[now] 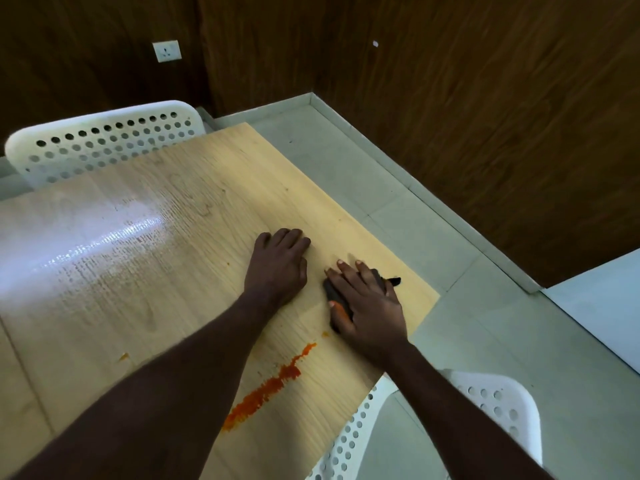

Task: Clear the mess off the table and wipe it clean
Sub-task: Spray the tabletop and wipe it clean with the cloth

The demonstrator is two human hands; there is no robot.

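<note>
Dark crumpled cloth [329, 289] near right edge of light wood-grain table [156, 237], pressed flat under right hand [370, 306], fingers straight and slightly spread. Left hand [278, 268] just left of it, palm down on wood, fingers close together. Orange-red sauce smear [273, 386] nearer, running diagonally. White perforated plastic chair [104, 140] at far edge, second white perforated chair [495, 403] near right. Grey tiled floor [346, 168], dark wood-panel walls [485, 116], white wall socket [167, 50].

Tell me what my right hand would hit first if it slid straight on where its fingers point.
Nothing that I can see. The right hand, flat on the dark cloth, points across bare table toward its far edge, passing right of the left hand.
</note>
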